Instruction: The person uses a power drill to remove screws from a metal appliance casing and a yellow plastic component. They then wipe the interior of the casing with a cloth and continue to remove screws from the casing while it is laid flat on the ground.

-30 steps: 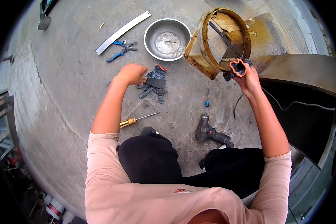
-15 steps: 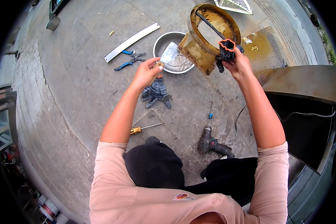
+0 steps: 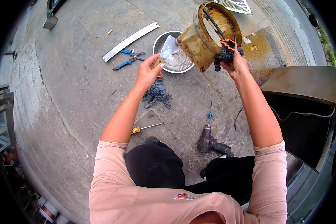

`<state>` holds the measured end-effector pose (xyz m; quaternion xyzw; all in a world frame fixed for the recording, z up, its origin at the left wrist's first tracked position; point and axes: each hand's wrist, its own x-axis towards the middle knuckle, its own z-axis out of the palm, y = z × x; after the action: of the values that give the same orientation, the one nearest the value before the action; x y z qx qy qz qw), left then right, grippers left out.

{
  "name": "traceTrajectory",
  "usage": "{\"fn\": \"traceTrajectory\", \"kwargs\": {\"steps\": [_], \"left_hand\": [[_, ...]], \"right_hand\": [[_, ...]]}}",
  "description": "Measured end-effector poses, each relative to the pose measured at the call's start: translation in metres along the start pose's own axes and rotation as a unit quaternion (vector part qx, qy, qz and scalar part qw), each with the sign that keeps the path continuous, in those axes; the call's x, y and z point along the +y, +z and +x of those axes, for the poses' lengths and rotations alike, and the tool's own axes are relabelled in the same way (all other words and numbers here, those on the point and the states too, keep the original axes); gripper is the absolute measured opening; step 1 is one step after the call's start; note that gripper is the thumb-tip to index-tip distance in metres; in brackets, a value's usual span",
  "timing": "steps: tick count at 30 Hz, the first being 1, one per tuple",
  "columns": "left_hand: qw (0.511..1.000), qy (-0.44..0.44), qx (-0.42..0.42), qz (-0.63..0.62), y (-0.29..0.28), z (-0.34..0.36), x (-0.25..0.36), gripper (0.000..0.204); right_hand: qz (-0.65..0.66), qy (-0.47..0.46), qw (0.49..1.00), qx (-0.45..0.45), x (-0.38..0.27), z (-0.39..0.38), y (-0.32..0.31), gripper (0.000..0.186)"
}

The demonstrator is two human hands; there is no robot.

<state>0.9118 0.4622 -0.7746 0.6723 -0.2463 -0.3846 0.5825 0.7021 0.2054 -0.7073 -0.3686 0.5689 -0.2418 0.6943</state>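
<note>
My left hand (image 3: 150,73) is closed around the wooden handle of a scraper (image 3: 169,46). Its wide metal blade reaches over a round metal basin (image 3: 155,44), beside the grease-stained housing. This housing (image 3: 190,42), a brown-coated round collar on a squarish flange, is tilted with the flange toward the basin. My right hand (image 3: 235,66) grips the collar's near right rim through a dark knitted glove (image 3: 225,55) with an orange cuff; the glove hides most of the contact. A matching grey glove (image 3: 156,93) lies on the ground below my left hand.
Blue-handled pliers (image 3: 130,59) and a long pale metal strip (image 3: 131,42) lie left of the basin. A yellow-handled screwdriver (image 3: 147,128) and a cordless drill (image 3: 212,144) rest near my knees. At right stand a greasy panel (image 3: 268,52) and an open metal hood (image 3: 302,84) with a cable.
The housing has risen slightly and tipped, its flange shifting up and left. My left hand has turned the scraper so more of its handle shows.
</note>
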Motion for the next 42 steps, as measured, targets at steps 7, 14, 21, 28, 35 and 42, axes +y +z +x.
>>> {"fn": "traceTrajectory", "kwargs": {"steps": [7,14,21,28,35,42], "left_hand": [[0.991,-0.009,-0.027,-0.131,0.001,-0.003,-0.014,0.047],[0.992,0.017,0.036,0.120,-0.019,0.014,-0.036,0.046],[0.896,-0.028,0.126,0.425,-0.115,-0.001,-0.078,0.045],[0.935,0.156,0.018,0.317,-0.003,0.007,0.031,0.041],[0.952,-0.223,-0.056,-0.201,0.039,0.008,0.010,0.036],[0.953,-0.205,-0.070,-0.213,0.043,0.002,0.026,0.038]], "right_hand": [[-0.056,-0.009,0.998,-0.017,0.005,-0.005,0.000,0.032],[-0.061,-0.047,0.996,-0.042,-0.002,-0.008,-0.008,0.024],[-0.020,-0.043,0.996,-0.080,-0.013,-0.021,-0.012,0.031],[-0.058,-0.048,0.994,-0.075,-0.001,-0.033,-0.020,0.031],[-0.058,-0.055,0.993,-0.087,0.007,-0.043,-0.018,0.032],[-0.061,-0.057,0.995,-0.047,0.008,-0.048,-0.020,0.029]]}}
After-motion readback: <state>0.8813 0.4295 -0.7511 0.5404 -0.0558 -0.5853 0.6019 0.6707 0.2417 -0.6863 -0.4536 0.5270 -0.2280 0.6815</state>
